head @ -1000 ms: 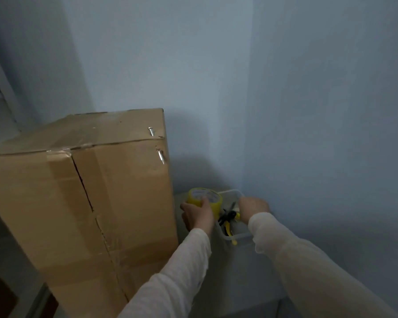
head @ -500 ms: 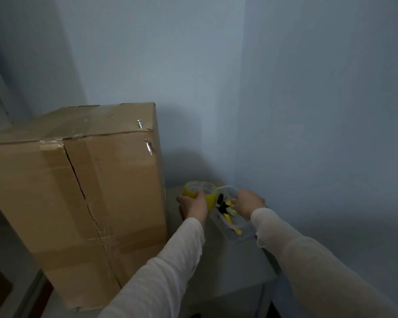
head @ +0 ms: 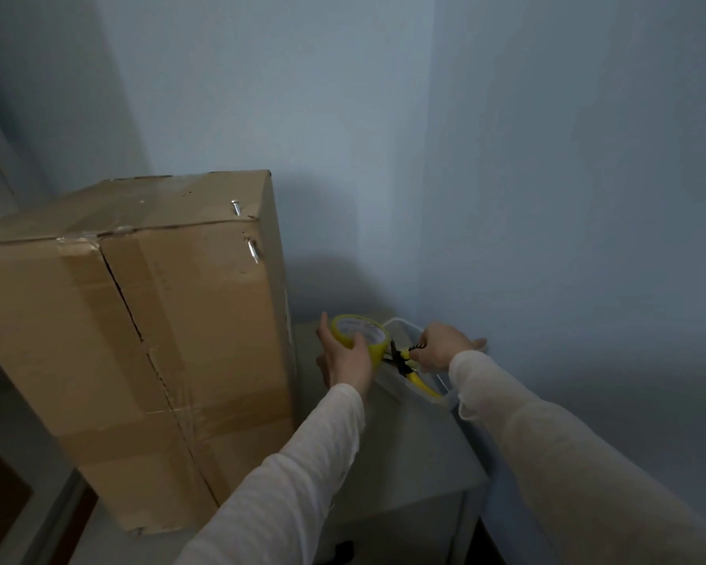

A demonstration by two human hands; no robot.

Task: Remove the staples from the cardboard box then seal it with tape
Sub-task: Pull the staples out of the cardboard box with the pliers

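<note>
A tall brown cardboard box (head: 147,340) stands at the left, taped along its seams. Two metal staples stick out near its upper right corner, one on top (head: 235,207) and one on the front face (head: 253,250). My left hand (head: 345,360) grips a yellow roll of tape (head: 361,334) just right of the box. My right hand (head: 441,346) holds the black-and-yellow handle of pliers (head: 408,362), which lie in a clear plastic tub (head: 404,387).
The tub sits on a grey table (head: 416,454) pushed into the corner of two pale blue walls. The table's right edge runs close to the right wall. A dark floor area shows at the lower left.
The view has drifted, so the box sits lower and further left. My left hand has lifted the tape roll slightly leftward. My right hand has closed on the pliers' handle.
</note>
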